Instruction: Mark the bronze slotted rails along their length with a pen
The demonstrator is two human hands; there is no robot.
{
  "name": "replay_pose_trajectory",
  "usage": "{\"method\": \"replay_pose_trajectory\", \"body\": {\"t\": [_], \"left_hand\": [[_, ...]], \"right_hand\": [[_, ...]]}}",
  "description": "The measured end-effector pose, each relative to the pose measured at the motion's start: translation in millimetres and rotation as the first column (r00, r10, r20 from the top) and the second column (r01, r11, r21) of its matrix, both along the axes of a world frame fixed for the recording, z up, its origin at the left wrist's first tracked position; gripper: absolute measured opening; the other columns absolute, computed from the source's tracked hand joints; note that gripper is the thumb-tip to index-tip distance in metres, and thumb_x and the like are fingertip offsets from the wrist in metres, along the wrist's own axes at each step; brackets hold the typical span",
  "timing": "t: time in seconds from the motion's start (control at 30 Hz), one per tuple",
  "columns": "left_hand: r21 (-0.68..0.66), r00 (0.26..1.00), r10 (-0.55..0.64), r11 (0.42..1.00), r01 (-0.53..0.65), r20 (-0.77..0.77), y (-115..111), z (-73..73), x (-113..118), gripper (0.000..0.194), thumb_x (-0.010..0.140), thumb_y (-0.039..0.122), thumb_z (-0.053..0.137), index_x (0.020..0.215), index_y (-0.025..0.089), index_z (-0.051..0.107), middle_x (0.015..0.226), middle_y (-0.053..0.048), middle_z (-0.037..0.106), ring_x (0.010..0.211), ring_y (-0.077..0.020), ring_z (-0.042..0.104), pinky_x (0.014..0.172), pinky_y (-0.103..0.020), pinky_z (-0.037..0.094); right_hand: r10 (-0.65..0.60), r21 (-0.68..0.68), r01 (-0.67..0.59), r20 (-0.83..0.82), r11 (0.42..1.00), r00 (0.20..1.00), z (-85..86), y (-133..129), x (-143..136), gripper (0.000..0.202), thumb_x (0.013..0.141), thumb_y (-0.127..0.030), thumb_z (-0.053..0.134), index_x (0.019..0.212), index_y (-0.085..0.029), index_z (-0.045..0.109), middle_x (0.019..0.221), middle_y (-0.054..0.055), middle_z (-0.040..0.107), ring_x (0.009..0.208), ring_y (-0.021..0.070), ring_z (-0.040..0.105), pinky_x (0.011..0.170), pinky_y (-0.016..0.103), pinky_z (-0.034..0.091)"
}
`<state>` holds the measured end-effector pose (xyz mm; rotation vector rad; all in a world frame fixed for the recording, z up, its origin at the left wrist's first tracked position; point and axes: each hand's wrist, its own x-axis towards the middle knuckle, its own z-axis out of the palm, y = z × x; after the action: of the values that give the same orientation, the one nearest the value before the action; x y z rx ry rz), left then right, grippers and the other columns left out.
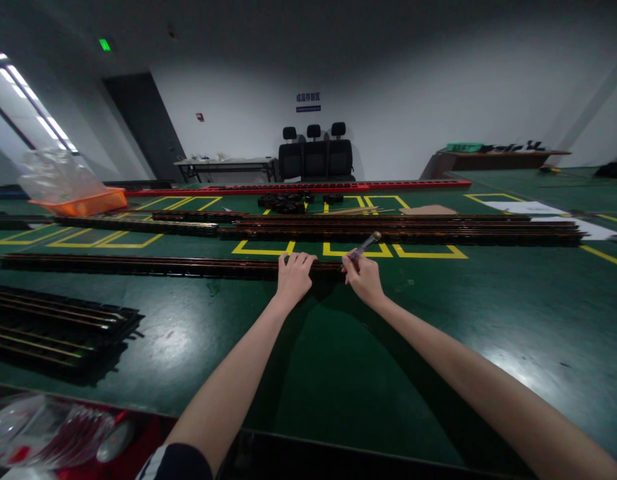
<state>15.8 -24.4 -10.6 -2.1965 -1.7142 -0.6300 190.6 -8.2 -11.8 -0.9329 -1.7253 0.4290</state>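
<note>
My left hand [294, 279] rests over the right part of a long black rail [153, 265] with copper-coloured strips, its fingers bent over the rail and its thumb toward the right. My right hand [363, 279] is closed in a writing grip on a pen [364, 247], which has a bluish-grey shaft and a brownish upper end. The pen slants up to the right. Its lower tip is hidden by my fingers, close to the rail's right end. Both hands are near each other, with a short stretch of rail between them.
Behind lie more long rails [413, 230] across the green table [468, 307] with yellow tape outlines. Several black parts [283, 201] sit farther back. At left are an orange bin [83, 201] with plastic bags and a rail bundle [58, 327]. White paper [525, 207] lies right.
</note>
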Motion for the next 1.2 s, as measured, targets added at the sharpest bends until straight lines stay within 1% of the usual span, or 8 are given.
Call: {"method": "replay_pose_trajectory", "body": {"t": [0.1,0.27,0.4,0.6,0.73,0.83,1.0,1.2], "left_hand": [[-0.005,1.0,0.0,1.0,0.0,-0.002,0.2,-0.1,-0.2,0.046,0.081,0.004,0.039,0.117,0.022,0.06,0.116,-0.008,0.065,0.114,-0.026,0.053,0.102,-0.05,0.031],[-0.024,1.0,0.011,1.0,-0.011,-0.006,0.5,-0.3,-1.5,0.046,0.08,0.004,0.039,0.116,0.024,0.059,0.117,-0.007,0.065,0.114,-0.0253,0.053,0.103,-0.049,0.031],[-0.038,1.0,0.007,0.999,-0.007,0.004,0.7,0.4,-1.5,0.047,0.079,0.003,0.04,0.116,0.024,0.06,0.117,-0.007,0.065,0.114,-0.0253,0.053,0.103,-0.049,0.031],[-0.088,0.999,-0.003,0.996,0.007,0.042,0.2,2.6,-1.7,0.046,0.08,0.002,0.037,0.116,0.022,0.059,0.119,-0.006,0.065,0.116,-0.0228,0.053,0.103,-0.046,0.031],[-0.095,0.997,-0.042,0.994,0.048,0.068,0.0,4.0,-4.2,0.045,0.082,0.003,0.035,0.116,0.02,0.059,0.119,-0.005,0.066,0.114,-0.0203,0.055,0.103,-0.043,0.032],[-0.104,0.996,-0.053,0.993,0.061,0.073,0.0,5.2,-5.3,0.045,0.082,0.004,0.035,0.116,0.02,0.06,0.118,-0.005,0.067,0.114,-0.0195,0.056,0.103,-0.042,0.033],[-0.117,0.997,-0.048,0.992,0.055,0.063,-0.1,5.8,-5.2,0.041,0.083,0.01,0.038,0.117,0.02,0.059,0.118,-0.006,0.066,0.111,-0.0208,0.057,0.1,-0.042,0.035],[-0.121,0.996,-0.054,0.991,0.062,0.071,-1.2,6.5,-4.9,0.037,0.085,0.026,0.041,0.116,0.02,0.059,0.116,-0.008,0.066,0.107,-0.0236,0.057,0.097,-0.043,0.037]], "right_hand": [[0.007,-0.002,-0.007,0.004,1.0,1.0,0.2,-0.4,0.2,0.04,0.09,-0.052,0.043,0.069,-0.019,0.051,0.061,0.006,0.061,0.047,0.0161,0.057,0.042,0.028,0.046],[-0.005,-0.021,0.004,-0.043,1.0,0.999,-0.6,-0.1,1.5,0.042,0.089,-0.055,0.042,0.07,-0.019,0.05,0.058,0.003,0.058,0.042,0.0142,0.054,0.039,0.027,0.044],[-0.022,-0.003,0.022,-0.029,1.0,0.999,-0.5,-0.1,1.8,0.04,0.089,-0.054,0.043,0.07,-0.02,0.05,0.059,0.004,0.057,0.045,0.0151,0.055,0.04,0.027,0.044],[-0.005,0.021,0.005,0.007,1.0,1.0,-0.2,0.4,1.1,0.038,0.089,-0.051,0.044,0.071,-0.019,0.051,0.06,0.005,0.059,0.048,0.0171,0.058,0.044,0.028,0.045],[-0.003,0.021,0.003,-0.001,1.0,1.0,-0.3,0.8,1.1,0.038,0.089,-0.052,0.044,0.072,-0.019,0.052,0.061,0.006,0.06,0.052,0.018,0.059,0.045,0.029,0.047],[0.0,0.021,0.0,-0.004,1.0,1.0,0.2,0.7,1.2,0.038,0.089,-0.052,0.044,0.071,-0.019,0.052,0.061,0.006,0.06,0.05,0.0176,0.058,0.044,0.029,0.047],[0.002,0.017,-0.002,-0.002,1.0,1.0,0.6,0.6,1.5,0.04,0.089,-0.053,0.044,0.07,-0.019,0.052,0.059,0.004,0.058,0.047,0.0155,0.056,0.043,0.028,0.045],[0.009,0.008,-0.009,0.005,1.0,1.0,0.4,0.2,1.3,0.041,0.089,-0.056,0.043,0.072,-0.019,0.053,0.059,0.004,0.058,0.048,0.0158,0.055,0.043,0.028,0.046]]}}
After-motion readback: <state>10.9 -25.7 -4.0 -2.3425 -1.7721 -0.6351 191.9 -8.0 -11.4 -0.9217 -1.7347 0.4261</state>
